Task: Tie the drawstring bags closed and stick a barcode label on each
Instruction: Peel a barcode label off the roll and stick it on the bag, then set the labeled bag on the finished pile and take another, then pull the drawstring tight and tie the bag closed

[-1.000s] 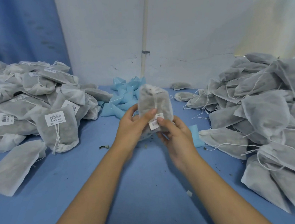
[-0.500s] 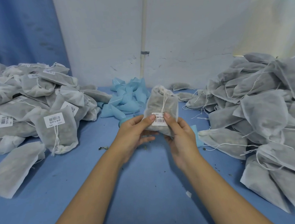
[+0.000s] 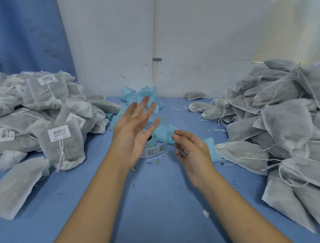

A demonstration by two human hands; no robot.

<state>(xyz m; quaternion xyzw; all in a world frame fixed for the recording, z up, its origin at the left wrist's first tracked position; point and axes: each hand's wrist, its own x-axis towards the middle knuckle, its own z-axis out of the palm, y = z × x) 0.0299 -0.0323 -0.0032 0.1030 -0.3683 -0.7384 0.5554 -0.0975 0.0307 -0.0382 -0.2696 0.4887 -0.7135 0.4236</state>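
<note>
Here the left hand [image 3: 135,135] and right hand [image 3: 193,153] hang above the blue tabletop [image 3: 159,208], each grip slack, fingers spread, holding nothing. The label roll [image 3: 155,150] stands between them; labelled bags [image 3: 60,145] heap at left, unlabelled bags [image 3: 287,127] at right.

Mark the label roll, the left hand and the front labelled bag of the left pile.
label roll [image 3: 154,151]: head view, on the barcode strip at its front.
left hand [image 3: 132,135]: head view, on the open palm.
front labelled bag [image 3: 69,150]: head view, on the fabric below its label.
</note>
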